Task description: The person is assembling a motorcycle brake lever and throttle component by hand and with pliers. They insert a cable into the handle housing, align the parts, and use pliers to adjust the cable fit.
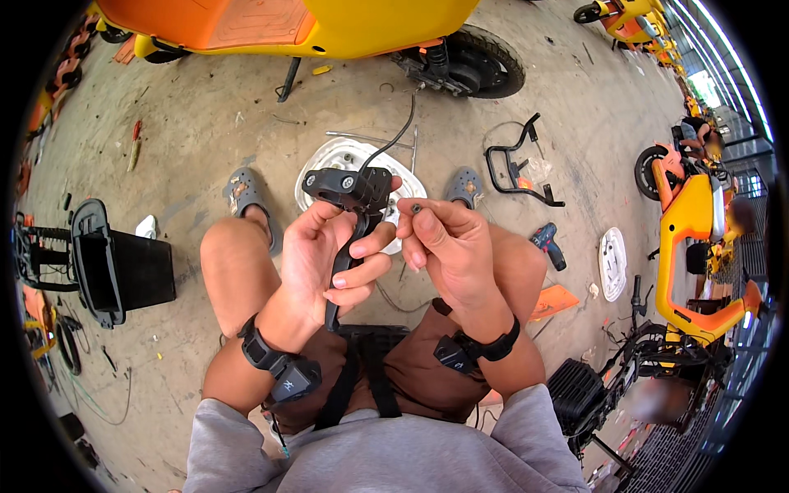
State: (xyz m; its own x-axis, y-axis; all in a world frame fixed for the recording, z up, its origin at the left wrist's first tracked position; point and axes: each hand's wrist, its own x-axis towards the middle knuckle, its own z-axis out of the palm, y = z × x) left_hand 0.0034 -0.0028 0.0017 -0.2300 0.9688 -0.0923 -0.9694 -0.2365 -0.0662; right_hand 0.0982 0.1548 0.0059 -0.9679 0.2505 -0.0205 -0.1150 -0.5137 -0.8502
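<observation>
Above the concrete floor [205, 123], a rigid black brake lever [349, 197] is gripped by left hand [325, 255] fingers, while a small, easily dropped screw [417, 209] is pinched by the right hand [448, 246].

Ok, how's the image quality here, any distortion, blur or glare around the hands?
Head view: strong fisheye bending with a black rim; the left hand, right hand and black brake lever are sharp in even daylight; the window top right is blown out; patches at the right edge are blurred.

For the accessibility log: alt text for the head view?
Seated person's left hand grips a black brake lever assembly with cable, while the right hand pinches a small screw beside it. Yellow-orange scooters and a cordless drill sit on the concrete floor.
</observation>
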